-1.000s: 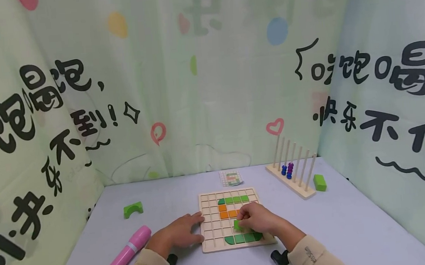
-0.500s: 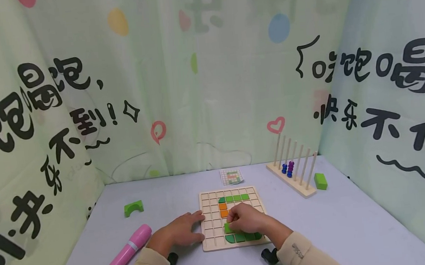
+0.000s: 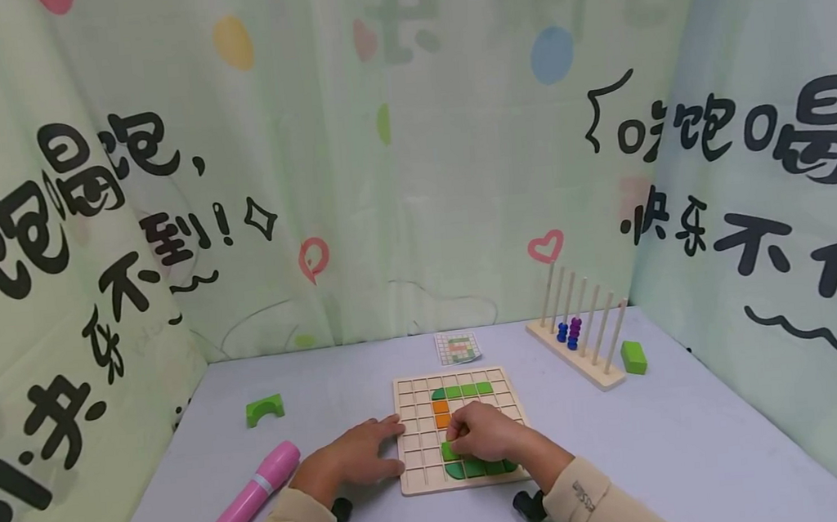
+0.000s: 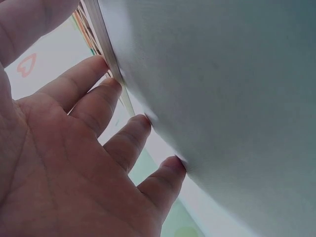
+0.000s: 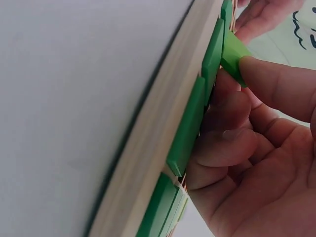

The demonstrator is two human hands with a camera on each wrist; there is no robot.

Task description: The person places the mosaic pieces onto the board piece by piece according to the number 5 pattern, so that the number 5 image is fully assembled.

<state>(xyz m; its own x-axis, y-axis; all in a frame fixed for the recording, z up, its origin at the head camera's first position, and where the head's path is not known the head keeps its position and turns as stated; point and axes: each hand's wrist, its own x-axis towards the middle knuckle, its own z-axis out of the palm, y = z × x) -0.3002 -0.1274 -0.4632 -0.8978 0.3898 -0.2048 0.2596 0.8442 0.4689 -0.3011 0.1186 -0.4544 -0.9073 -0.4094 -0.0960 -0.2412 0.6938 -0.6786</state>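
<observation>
A wooden grid board (image 3: 417,478) lies on the table in front of me, with green tiles along its top and bottom rows and orange tiles (image 3: 441,412) between. My right hand (image 3: 480,434) pinches a green square tile (image 3: 449,450) over the board's lower left cells, just above the bottom green row (image 3: 479,468). The right wrist view shows this green tile (image 5: 233,52) between thumb and finger at the board edge (image 5: 163,123). My left hand (image 3: 360,456) rests flat on the table, fingertips (image 4: 113,84) touching the board's left edge (image 4: 106,39).
A pink cylinder (image 3: 240,508) lies at the front left. A green arch block (image 3: 264,408) sits at left. A pattern card (image 3: 458,347) lies behind the board. A wooden peg rack (image 3: 580,342) with blue and purple beads and a green block (image 3: 633,356) stand at right.
My right hand has moved the green tile leftward across the board, from the middle to the lower left cells. The left hand has stayed put.
</observation>
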